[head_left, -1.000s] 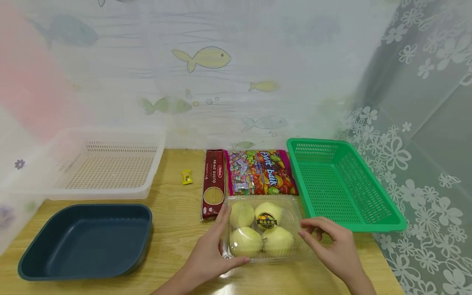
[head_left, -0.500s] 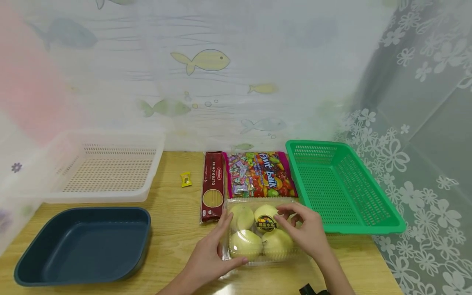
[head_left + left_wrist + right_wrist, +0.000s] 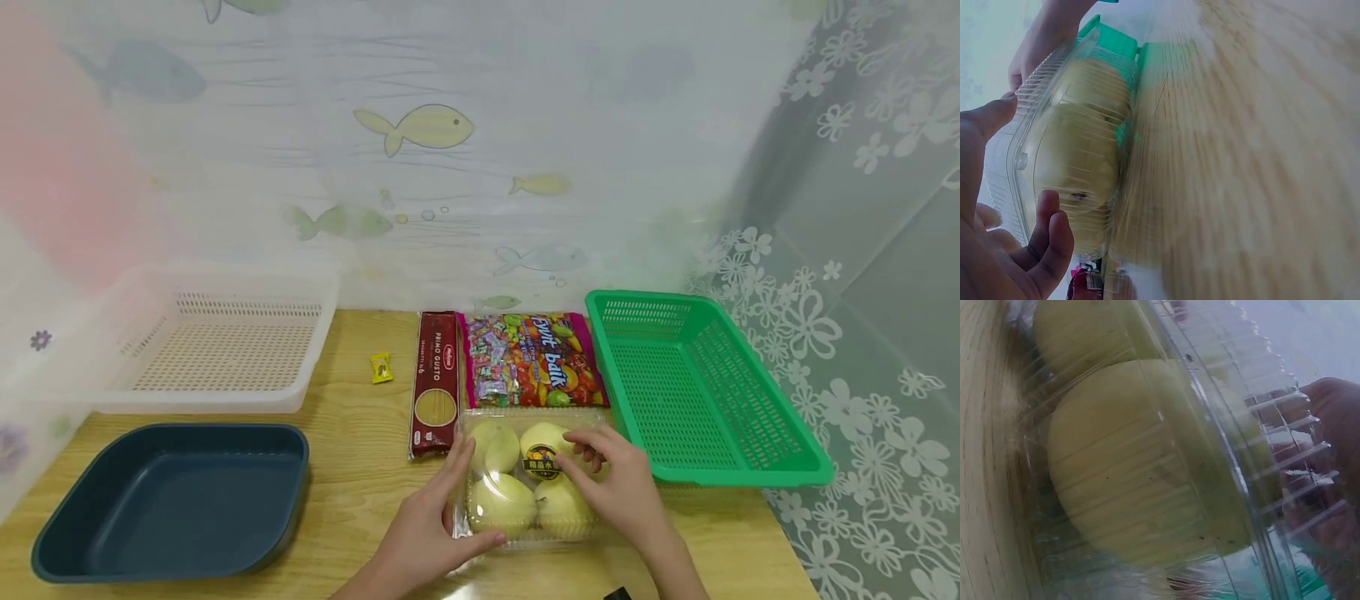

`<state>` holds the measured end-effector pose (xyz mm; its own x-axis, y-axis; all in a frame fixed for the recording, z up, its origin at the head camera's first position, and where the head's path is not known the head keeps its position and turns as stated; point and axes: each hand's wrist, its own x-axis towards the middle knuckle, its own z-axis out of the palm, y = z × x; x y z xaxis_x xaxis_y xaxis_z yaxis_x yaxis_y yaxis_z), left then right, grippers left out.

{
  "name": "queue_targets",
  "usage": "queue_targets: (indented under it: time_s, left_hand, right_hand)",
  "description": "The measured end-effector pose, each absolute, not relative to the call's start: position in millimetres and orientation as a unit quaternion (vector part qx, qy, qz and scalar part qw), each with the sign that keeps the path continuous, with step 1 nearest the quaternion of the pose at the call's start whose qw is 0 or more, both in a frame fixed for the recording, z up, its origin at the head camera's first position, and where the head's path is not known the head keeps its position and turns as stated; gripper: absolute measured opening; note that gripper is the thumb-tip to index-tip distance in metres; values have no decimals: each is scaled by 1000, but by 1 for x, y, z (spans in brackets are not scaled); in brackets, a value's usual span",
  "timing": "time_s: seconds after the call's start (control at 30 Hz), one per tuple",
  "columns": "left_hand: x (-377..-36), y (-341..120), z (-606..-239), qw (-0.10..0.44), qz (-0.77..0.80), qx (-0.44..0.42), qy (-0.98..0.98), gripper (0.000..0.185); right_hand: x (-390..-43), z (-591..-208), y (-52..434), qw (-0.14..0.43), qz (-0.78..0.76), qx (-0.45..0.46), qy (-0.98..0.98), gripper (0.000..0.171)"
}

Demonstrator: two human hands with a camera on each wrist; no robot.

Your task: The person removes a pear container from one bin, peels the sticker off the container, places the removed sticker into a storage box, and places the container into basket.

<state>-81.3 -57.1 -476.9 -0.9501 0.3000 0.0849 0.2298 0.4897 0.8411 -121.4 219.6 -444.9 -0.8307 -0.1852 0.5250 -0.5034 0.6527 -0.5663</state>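
Note:
A clear plastic fruit box [image 3: 517,538] lies on the table, lid down. Inside are several pale yellow fruits [image 3: 501,504] that look like pears, also seen close through the ribbed side in the right wrist view. My left hand [image 3: 424,527] holds the box at its left side, thumb at the front edge and fingers along the side. Over the lid, my right hand [image 3: 624,485] has its thumb tip at the right edge of a black label [image 3: 540,463]. Its index fingertip touches down slightly farther back, apart from the thumb. The other right fingers are partly hidden.
Behind the box lie a red spaghetti pack [image 3: 437,358] and a bag of fruit candy [image 3: 532,360]. A small yellow candy [image 3: 381,367] sits left of them. A green basket [image 3: 720,477] stands right; a white basket [image 3: 300,379] and dark blue basin [image 3: 300,458] stand left.
My right hand has moved left from the box's right edge onto the lid by the label, then stayed there. My left hand has kept its hold on the box.

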Motion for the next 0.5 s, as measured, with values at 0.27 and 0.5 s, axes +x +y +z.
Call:
queue_targets:
  time_s: [0.27, 0.5]
  left_hand:
    - [-80, -56, -476, 21, 475, 156, 866, 112]
    - [-80, -56, -478, 30, 481, 151, 863, 113]
  right_hand:
    - [-118, -449, 217, 238, 320, 194, -896, 23]
    - [-117, -449, 216, 234, 323, 194, -896, 20]
